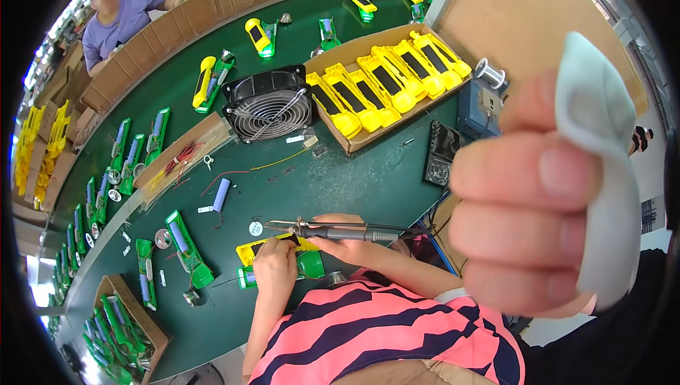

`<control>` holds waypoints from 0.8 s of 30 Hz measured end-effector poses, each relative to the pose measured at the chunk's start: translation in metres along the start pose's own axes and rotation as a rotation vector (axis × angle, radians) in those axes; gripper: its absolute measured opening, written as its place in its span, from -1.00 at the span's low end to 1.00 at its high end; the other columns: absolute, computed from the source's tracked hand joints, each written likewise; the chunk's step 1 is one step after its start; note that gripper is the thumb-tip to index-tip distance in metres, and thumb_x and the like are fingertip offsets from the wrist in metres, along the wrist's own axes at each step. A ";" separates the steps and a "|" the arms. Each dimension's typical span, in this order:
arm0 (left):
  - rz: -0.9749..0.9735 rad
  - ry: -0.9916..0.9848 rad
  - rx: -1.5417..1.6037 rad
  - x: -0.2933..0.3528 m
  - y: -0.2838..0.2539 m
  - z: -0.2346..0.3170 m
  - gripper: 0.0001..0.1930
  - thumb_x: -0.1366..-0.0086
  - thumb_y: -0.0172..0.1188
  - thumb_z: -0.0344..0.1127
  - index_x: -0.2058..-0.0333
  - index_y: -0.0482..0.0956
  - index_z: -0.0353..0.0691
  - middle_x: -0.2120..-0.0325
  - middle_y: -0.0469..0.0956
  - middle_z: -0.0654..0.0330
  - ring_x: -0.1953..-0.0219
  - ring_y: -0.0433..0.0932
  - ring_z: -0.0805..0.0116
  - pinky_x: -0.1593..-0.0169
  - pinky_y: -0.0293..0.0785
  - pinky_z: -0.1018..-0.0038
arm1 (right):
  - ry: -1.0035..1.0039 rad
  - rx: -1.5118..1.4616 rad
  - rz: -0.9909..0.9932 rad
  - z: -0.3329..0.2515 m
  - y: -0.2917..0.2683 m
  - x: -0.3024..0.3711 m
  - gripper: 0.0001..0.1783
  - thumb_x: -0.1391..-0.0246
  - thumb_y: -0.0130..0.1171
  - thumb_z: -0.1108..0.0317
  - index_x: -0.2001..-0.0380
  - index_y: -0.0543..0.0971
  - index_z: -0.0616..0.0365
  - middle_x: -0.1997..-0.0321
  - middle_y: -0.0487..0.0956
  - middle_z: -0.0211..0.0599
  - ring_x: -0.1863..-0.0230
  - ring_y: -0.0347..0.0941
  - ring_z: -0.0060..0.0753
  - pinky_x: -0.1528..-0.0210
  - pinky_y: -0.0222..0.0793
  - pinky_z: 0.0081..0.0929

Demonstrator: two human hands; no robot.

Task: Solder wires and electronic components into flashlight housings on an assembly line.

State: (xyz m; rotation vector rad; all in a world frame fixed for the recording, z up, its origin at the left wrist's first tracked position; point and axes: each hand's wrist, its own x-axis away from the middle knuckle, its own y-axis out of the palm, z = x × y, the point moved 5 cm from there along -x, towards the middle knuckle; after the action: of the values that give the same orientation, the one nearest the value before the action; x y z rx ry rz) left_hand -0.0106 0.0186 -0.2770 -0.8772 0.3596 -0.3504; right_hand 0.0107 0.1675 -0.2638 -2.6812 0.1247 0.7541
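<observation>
My left hand [275,264] is closed with its fingertips pinched on a yellow flashlight cover [246,253] with a dark panel. My right hand [347,245] is wrapped round a soldering iron [340,233], whose tip points left above the cover. A green flashlight body [310,264] lies just below the cover, partly hidden by my left hand. Beside the iron's tip is a round white disc [256,228]. Very close at the right, a large fist [524,201] with a pale cloth-like piece [598,116] fills the view; whose it is does not show.
A cardboard box [347,145] of yellow covers stands at the back, beside a black fan [269,105]. A solder spool [489,73] sits by a blue soldering station [476,112]. Green bodies fill a box [159,346] at lower left. A person [127,17] works beyond the cardboard barrier.
</observation>
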 end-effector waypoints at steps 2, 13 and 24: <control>0.086 0.026 0.008 0.000 -0.005 0.002 -0.97 0.07 0.09 -0.51 0.57 0.50 -0.29 0.61 0.40 0.08 0.51 0.42 0.11 0.42 0.33 0.30 | -0.001 -0.005 0.015 0.000 -0.001 0.000 -0.77 0.10 0.17 0.40 0.32 0.49 0.23 0.39 0.53 -0.19 0.42 0.48 -0.28 0.36 0.38 -0.41; 0.101 0.012 0.004 0.002 -0.005 0.002 -0.97 0.08 0.10 -0.51 0.57 0.50 -0.30 0.60 0.39 0.07 0.51 0.43 0.10 0.42 0.34 0.29 | -0.022 0.032 -0.008 0.002 0.001 0.005 -0.74 0.13 0.20 0.42 0.32 0.48 0.27 0.37 0.53 -0.14 0.37 0.50 -0.29 0.32 0.40 -0.48; 0.149 0.033 -0.017 0.007 -0.004 0.000 -0.96 0.10 0.11 -0.50 0.58 0.50 -0.28 0.61 0.40 0.08 0.51 0.44 0.12 0.41 0.36 0.30 | -0.038 -0.032 -0.008 -0.005 0.000 0.010 -0.77 0.13 0.19 0.42 0.35 0.49 0.29 0.32 0.53 -0.15 0.38 0.50 -0.29 0.35 0.39 -0.50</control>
State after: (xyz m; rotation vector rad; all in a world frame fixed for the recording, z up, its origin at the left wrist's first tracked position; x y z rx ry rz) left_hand -0.0052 0.0133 -0.2749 -0.8567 0.4564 -0.2241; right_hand 0.0214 0.1661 -0.2649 -2.6942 0.0926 0.8102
